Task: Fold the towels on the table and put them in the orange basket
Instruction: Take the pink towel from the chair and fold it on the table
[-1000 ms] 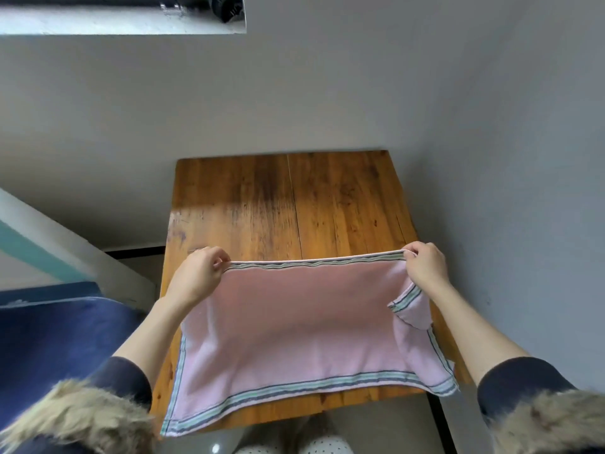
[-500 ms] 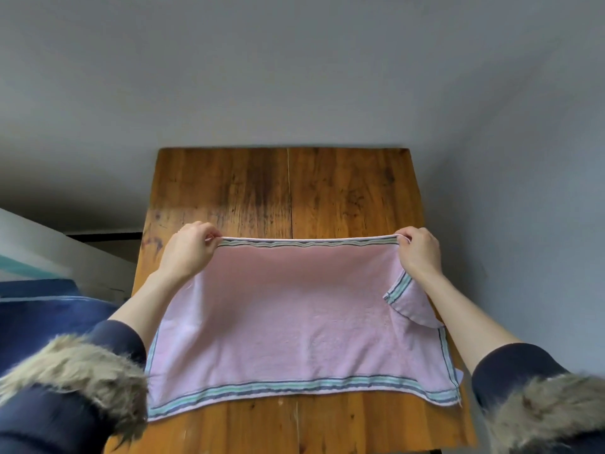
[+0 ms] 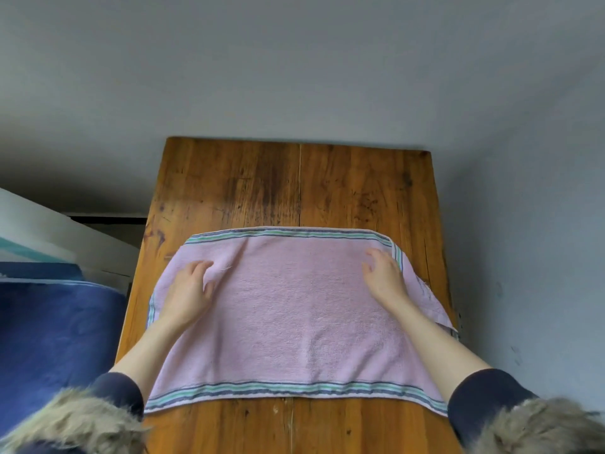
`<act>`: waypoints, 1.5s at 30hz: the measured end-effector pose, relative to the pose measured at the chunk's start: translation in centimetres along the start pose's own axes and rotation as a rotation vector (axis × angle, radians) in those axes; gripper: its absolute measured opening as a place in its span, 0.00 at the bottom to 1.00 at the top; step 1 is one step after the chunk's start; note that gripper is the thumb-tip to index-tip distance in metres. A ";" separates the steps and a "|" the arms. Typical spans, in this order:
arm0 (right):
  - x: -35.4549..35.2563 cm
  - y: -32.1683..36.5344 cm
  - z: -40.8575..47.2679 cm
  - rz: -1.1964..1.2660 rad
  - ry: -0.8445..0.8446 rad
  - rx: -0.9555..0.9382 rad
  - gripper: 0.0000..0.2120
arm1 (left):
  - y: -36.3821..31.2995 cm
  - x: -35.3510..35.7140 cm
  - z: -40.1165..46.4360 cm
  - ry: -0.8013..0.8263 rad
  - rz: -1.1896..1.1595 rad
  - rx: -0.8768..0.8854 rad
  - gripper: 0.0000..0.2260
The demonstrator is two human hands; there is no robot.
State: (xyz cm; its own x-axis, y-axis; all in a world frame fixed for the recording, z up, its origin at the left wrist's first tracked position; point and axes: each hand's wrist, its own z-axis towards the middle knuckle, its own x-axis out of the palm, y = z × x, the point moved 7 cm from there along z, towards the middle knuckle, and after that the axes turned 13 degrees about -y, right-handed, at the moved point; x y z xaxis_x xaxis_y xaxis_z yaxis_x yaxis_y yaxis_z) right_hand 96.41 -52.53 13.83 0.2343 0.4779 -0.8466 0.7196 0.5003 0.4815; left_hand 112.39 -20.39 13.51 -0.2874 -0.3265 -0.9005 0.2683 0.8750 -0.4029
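A pink towel (image 3: 294, 309) with green and blue striped borders lies spread flat across the wooden table (image 3: 294, 185). My left hand (image 3: 188, 294) rests on the towel's left part with relaxed fingers. On the right part, near the far right corner, lies my right hand (image 3: 384, 276), fingers loose and spread. Neither hand grips the cloth. The towel's right edge is folded over itself and reaches the table's right edge. The orange basket is out of view.
A grey wall stands behind and to the right of the table. A blue padded surface (image 3: 55, 339) and a white ledge (image 3: 65, 237) sit to the left. Bare wood shows beyond the towel and in front of it.
Both hands let go of the towel's far edge, which now lies flat on the table. The hands moved inward onto the cloth, and the view came closer over the table.
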 end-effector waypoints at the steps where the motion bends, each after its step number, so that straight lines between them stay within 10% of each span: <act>1: 1.0 0.5 -0.7 -0.018 0.034 -0.020 0.19 | 0.9 0.5 -0.5 0.013 0.016 -0.033 0.19; 14: 13.9 8.3 -8.9 -0.362 0.374 -0.224 0.39 | 8.4 3.9 -2.0 0.107 0.185 0.019 0.28; 23: 14.9 8.5 -9.1 -0.523 0.360 -0.171 0.49 | 8.9 -3.3 4.9 -0.146 0.033 0.139 0.14; 33: 15.3 9.1 -8.5 -0.589 0.397 -0.086 0.54 | 6.7 -0.3 12.2 0.062 0.123 0.325 0.15; 45: 15.2 9.0 -8.4 -0.585 0.393 -0.072 0.55 | 9.9 -4.0 14.6 -0.186 0.199 0.176 0.11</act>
State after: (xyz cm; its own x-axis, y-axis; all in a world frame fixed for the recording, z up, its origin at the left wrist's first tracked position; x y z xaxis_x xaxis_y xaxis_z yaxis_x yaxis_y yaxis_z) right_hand 100.93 -34.68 7.18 -0.4401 0.3347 -0.8332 0.6072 0.7946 -0.0016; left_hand 129.59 -15.62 10.68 -0.0450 -0.2288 -0.9724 0.4619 0.8583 -0.2233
